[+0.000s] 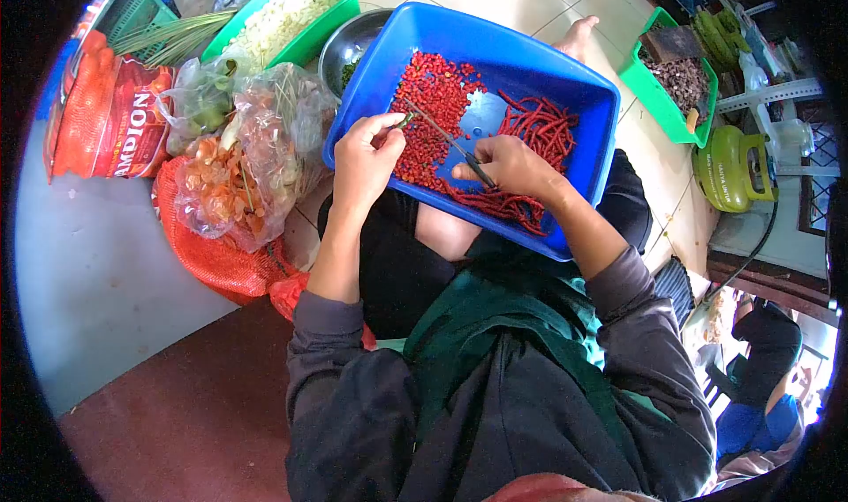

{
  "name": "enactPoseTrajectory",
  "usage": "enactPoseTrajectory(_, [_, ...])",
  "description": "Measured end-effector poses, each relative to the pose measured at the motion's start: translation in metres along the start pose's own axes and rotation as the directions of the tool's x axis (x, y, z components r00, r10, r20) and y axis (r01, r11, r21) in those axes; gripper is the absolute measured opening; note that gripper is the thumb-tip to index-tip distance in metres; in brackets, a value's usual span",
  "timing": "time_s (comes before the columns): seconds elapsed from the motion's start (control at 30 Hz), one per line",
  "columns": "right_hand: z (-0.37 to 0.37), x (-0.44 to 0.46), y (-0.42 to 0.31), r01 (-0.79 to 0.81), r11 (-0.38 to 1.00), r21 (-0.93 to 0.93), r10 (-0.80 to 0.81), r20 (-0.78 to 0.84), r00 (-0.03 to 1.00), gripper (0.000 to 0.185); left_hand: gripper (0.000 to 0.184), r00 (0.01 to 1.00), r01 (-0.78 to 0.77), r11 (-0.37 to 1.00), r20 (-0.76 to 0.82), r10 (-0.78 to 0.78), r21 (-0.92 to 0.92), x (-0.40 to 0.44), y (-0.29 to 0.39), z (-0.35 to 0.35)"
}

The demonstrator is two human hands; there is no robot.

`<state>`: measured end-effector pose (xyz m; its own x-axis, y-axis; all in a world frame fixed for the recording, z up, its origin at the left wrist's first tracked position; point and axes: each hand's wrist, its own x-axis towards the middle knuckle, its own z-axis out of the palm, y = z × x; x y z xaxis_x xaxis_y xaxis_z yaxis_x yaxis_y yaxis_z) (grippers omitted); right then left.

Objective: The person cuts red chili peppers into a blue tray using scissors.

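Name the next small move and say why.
Probably cut at the small green piece in the left hand: the right hand holds a cutting tool whose tip is close to it, both over a blue tub of chopped red chilies.

Two hands — one blue tub

Gas cylinder, red mesh sack
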<state>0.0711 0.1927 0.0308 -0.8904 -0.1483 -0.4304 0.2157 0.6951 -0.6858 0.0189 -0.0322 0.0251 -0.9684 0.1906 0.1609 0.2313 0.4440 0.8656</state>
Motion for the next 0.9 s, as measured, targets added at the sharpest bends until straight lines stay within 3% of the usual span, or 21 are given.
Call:
enactPoseTrajectory(0.2, [-0.001, -0.005, -0.008, 0.047, 0.999, 0.012, -0.047, 0.061, 0.997, 0.065, 0.020, 1.000, -0.010, 1.000, 0.005, 0.010, -0.006, 0.001, -0.001, 0.002])
enactPoseTrajectory(0.3, [0.004, 0.000, -0.008, 0.093, 0.993, 0.068, -0.094, 0.013, 0.996, 0.062, 0.020, 1.000, 0.014, 1.000, 0.014, -0.014, -0.009, 0.001, -0.001, 0.003])
enactPoseTrajectory(0.8, [0.003, -0.002, -0.005, 0.060, 0.998, 0.028, -0.061, 0.053, 0.997, 0.072, 0.019, 0.999, 0.054, 0.998, 0.005, -0.054, -0.026, 0.002, -0.002, 0.003])
enactPoseTrajectory(0.9, [0.007, 0.001, -0.008, 0.115, 0.993, 0.040, -0.115, -0.002, 0.993, 0.061, 0.018, 0.998, 0.066, 0.998, 0.022, -0.066, -0.020, 0.002, -0.003, 0.003])
